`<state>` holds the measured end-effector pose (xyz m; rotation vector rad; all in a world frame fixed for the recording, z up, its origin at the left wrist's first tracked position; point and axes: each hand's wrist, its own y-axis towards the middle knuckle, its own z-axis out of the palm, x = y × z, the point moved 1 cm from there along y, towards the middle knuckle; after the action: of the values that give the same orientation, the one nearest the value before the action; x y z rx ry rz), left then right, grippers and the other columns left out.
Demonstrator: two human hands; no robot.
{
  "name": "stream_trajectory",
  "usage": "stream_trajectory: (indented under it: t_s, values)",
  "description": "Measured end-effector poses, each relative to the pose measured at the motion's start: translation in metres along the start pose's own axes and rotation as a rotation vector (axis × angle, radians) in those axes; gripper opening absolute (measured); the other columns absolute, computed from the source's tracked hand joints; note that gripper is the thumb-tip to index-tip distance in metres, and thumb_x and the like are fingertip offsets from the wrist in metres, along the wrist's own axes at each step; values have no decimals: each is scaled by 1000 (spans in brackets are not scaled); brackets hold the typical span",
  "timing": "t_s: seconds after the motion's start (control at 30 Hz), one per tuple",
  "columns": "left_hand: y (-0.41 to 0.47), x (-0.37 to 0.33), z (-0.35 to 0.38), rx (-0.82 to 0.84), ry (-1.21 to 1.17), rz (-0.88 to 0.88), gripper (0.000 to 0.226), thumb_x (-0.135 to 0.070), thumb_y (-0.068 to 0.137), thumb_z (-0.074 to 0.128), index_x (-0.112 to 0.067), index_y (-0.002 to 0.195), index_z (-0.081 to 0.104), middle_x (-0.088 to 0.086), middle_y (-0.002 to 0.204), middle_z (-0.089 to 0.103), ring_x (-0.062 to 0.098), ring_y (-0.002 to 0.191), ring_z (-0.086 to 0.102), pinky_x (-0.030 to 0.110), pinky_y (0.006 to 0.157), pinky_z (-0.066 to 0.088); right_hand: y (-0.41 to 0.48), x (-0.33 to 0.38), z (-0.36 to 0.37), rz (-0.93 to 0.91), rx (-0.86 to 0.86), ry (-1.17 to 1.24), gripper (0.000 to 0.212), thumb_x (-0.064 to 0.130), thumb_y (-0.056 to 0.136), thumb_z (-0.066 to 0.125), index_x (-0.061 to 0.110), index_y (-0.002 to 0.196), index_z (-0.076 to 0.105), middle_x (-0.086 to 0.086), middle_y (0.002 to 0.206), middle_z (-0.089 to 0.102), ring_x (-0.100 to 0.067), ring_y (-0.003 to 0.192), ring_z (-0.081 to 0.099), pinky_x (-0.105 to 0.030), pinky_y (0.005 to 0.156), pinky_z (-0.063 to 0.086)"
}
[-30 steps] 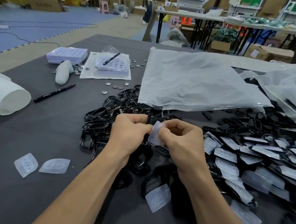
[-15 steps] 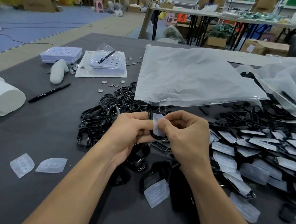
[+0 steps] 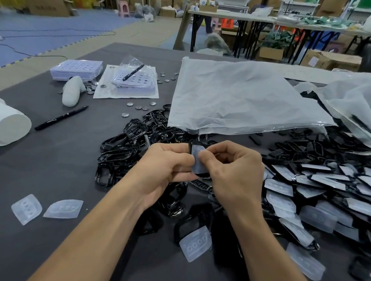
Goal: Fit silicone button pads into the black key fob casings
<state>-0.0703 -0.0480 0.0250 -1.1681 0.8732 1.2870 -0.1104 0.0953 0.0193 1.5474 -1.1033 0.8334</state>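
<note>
Print on the cardboard box (image 3: pixel 46 2) is too blurred to read; left hand (image 3: pixel 166 163) and right hand (image 3: pixel 234 167), fingers curled, together pinch a translucent silicone pad (image 3: pixel 197 162) against a black casing (image 3: pixel 193 144).

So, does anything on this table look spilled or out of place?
Small silver discs lie scattered loose on the table beside the white trays, as if spilled. Two silicone pads sit alone at the left, apart from the main heap.
</note>
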Motion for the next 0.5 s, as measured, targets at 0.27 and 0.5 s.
stream_trajectory:
  t_s: [0.27,0.5]
  values:
    - [2,2,0,27,-21,-6,31,2,95,59,-14,94,85,23,99,66,31,96,61,23,65,59,0,0,2,1,-55,-55,18,24,80,84,26,67,72,13,59,68,-5,52,63,-14,51,46]
    - [4,7,5,-21,-21,54,28,8,94,58,-8,97,81,7,85,78,11,73,74,20,62,59,0,-3,6,65,-82,-188,20,40,82,79,28,73,66,22,70,68,-1,65,65,-16,60,48]
